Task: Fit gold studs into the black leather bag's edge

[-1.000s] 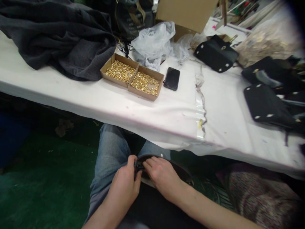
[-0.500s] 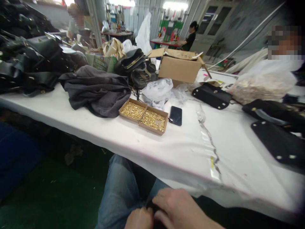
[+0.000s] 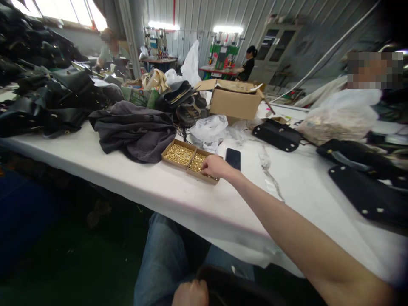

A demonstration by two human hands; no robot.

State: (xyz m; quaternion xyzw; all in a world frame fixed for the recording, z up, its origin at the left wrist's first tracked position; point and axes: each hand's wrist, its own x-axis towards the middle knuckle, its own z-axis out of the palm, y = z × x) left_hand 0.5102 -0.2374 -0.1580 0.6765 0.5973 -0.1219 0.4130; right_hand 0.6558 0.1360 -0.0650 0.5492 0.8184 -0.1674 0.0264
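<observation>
Down at my lap, my left hand (image 3: 191, 293) is closed on the edge of a black leather-like piece (image 3: 236, 289); the frame's lower border cuts off much of it. My right hand (image 3: 215, 166) reaches over the table into the right one of two shallow cardboard boxes (image 3: 206, 179). Its fingers are pinched together, tips down among small gold-coloured metal pieces (image 3: 196, 162). What lies between those fingertips is too small to make out. More such gold pieces fill the left box (image 3: 179, 154). A black phone (image 3: 233, 158) lies just right of the boxes.
Dark grey cloth (image 3: 137, 131) lies left of the boxes, beside a heap of black bags (image 3: 63, 102). Behind are crumpled plastic (image 3: 208, 129) and a cardboard carton (image 3: 234, 104). Black flap pieces (image 3: 363, 191) and a filled clear bag (image 3: 341, 119) are at right. Other people sit farther back.
My right hand has left the black piece at my lap and moved up and forward into the right box. My left hand still grips the black piece. The view has tilted up slightly.
</observation>
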